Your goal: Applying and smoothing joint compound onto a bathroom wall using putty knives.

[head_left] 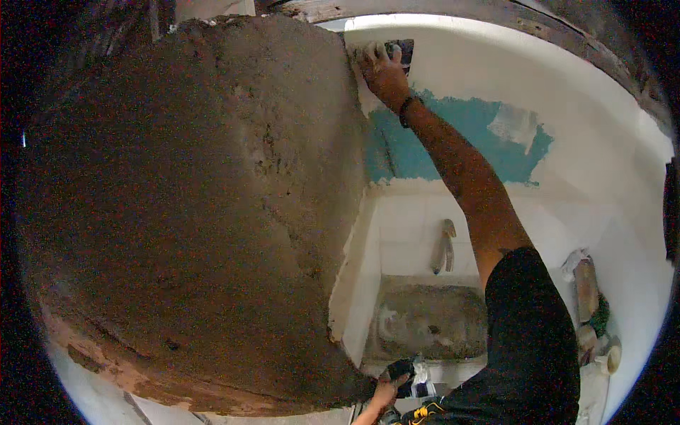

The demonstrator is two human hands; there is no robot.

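My right hand (386, 74) is raised high on the white wall, its arm stretched up from a black sleeve. Its fingers press over a dark flat scraper (404, 51) beside the corner with the rough brown wall (177, 198). Low down, my left hand (384, 393) is closed on a dark tool with white putty (401, 371) on it; its exact kind is partly hidden. A teal patch (460, 142) with ragged edges shows on the white wall below my right hand.
Below the patch, a tap (446, 246) stands over a dirty sink (432, 326). Several items, including a brownish bottle-like thing (586, 290) and a pale cup (609, 360), line the right-hand ledge. A worn wooden beam (453, 10) runs along the top.
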